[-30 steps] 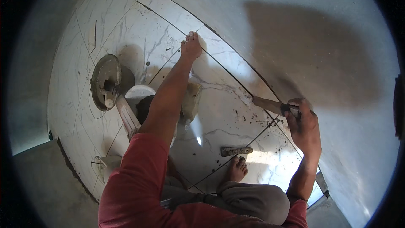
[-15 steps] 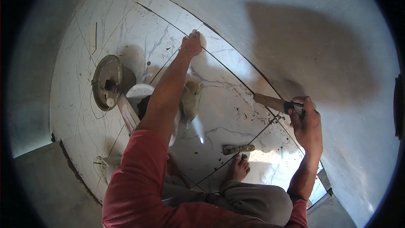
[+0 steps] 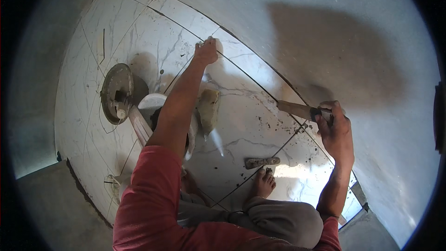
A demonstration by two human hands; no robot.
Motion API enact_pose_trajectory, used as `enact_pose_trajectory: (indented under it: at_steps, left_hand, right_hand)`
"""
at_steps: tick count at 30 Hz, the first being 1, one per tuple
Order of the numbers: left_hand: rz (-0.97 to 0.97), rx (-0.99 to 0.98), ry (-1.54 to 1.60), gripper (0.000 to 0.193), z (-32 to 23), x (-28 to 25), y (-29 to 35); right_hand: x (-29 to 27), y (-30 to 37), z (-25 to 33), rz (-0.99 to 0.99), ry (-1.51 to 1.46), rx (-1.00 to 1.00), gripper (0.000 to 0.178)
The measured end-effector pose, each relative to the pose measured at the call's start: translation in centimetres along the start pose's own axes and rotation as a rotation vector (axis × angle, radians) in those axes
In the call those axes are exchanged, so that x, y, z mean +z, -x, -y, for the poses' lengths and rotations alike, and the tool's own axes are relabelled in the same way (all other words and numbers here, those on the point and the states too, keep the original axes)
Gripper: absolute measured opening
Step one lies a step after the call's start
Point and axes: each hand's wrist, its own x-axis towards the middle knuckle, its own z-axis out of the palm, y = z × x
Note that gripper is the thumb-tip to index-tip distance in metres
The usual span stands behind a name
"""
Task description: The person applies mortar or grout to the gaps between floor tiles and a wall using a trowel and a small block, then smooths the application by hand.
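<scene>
My left hand (image 3: 206, 53) reaches far forward to a dark joint between white, grey-veined floor tiles (image 3: 241, 144), close to the wall. Its fingers are bent and gathered at the tile surface; whatever they may hold is hidden. On the right, my right hand (image 3: 337, 137) grips a tool with a long brown wood-coloured part (image 3: 297, 109), a dark collar and a grey end in the palm. The brown part points left, its tip at the joint. A short, mortar-stained flat tool (image 3: 262, 162) lies on the tiles in front of my bare foot (image 3: 265, 183).
A dark round bucket (image 3: 132, 76) stands at the left, beside a white tub (image 3: 151, 101) partly behind my left arm. A yellowish plastic bag (image 3: 209, 109) sits right of that arm. Mortar crumbs (image 3: 298, 130) lie along the joints. A grey wall (image 3: 371, 167) rises at the right.
The whole view has shifted slightly. Both hands stay at about the same spots on the floor, and the right one still grips the tool.
</scene>
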Motion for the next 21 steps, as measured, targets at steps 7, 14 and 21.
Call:
enact_pose_trajectory:
  at_steps: [7, 14, 21]
  left_hand:
    - [0.05, -0.05, -0.117, 0.059, 1.7, -0.3, -0.3]
    - [0.07, -0.097, -0.222, 0.062, 1.9, -0.6, -0.4]
    - [0.113, -0.045, -0.152, 0.06, 2.9, -0.9, -0.5]
  right_hand:
    - [-0.2, 0.0, 0.7, 0.02, -0.057, 0.044, 0.025]
    - [-0.1, 0.0, 0.0, -0.01, -0.015, 0.011, 0.024]
    - [0.0, -0.1, 0.0, -0.004, -0.04, 0.042, 0.023]
